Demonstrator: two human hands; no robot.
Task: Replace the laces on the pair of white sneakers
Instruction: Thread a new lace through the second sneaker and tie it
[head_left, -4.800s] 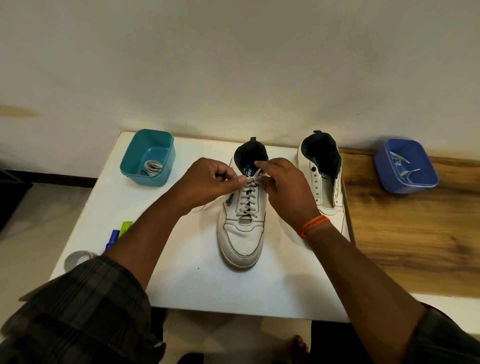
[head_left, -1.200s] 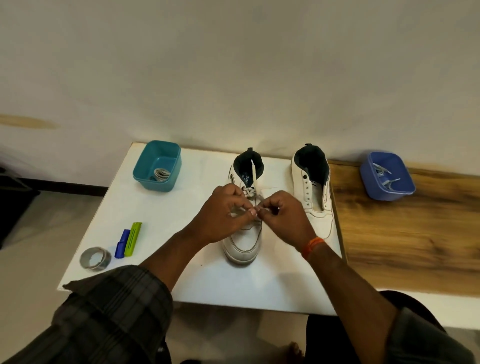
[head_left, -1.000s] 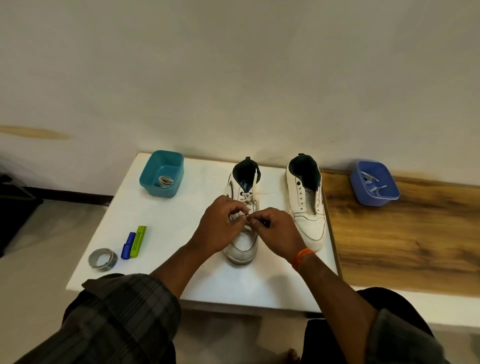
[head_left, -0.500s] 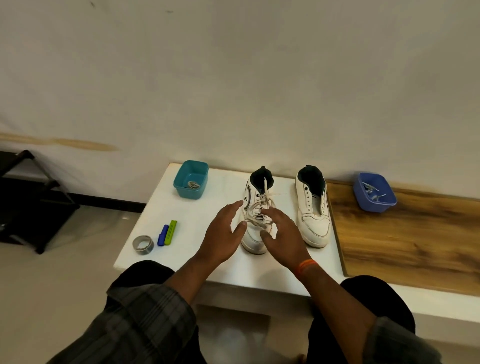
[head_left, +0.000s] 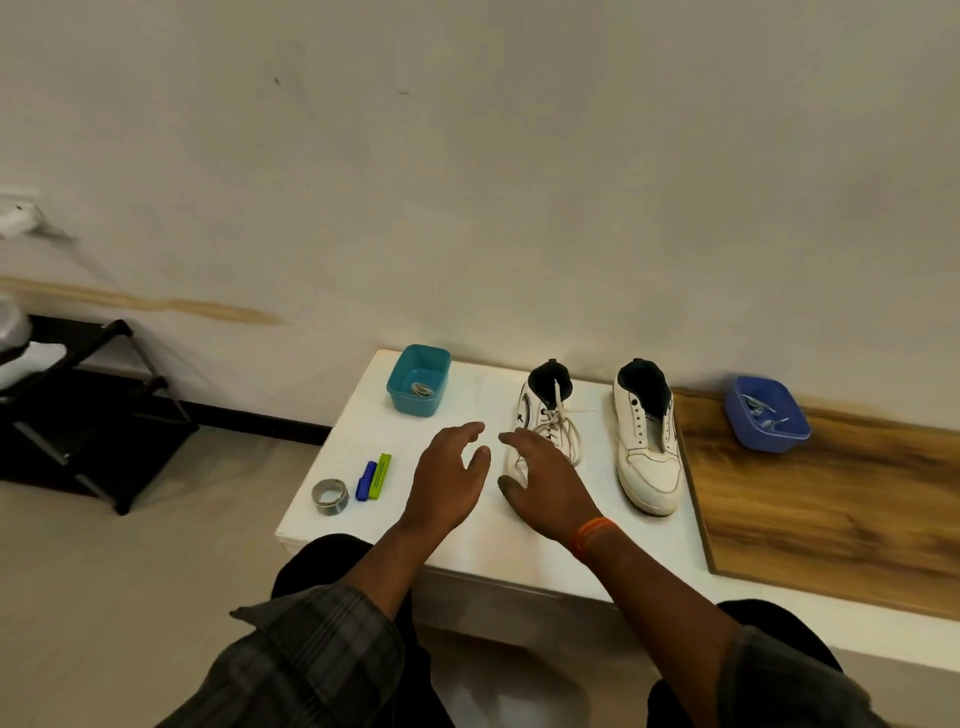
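Two white sneakers stand side by side on the white table (head_left: 457, 540). The left sneaker (head_left: 545, 410) is laced, with a tied bow (head_left: 563, 431) over its tongue. The right sneaker (head_left: 647, 447) has bare eyelets and no lace. My left hand (head_left: 449, 475) hovers open just left of the laced sneaker, holding nothing. My right hand (head_left: 540, 480) is open too, fingers spread, in front of that sneaker's toe, which it hides. Whether it touches the shoe I cannot tell.
A teal bin (head_left: 418, 380) with a coiled lace sits at the table's back left. A blue bin (head_left: 768, 420) holding laces stands on the wooden board (head_left: 831, 514) to the right. A tape roll (head_left: 329, 496), a blue marker (head_left: 365, 480) and a green one (head_left: 381, 468) lie front left. A black rack (head_left: 88, 410) is on the floor, left.
Both hands have let go of the lace on the left sneaker and drawn back, open. The bow now lies tied. The camera has pulled back and up.
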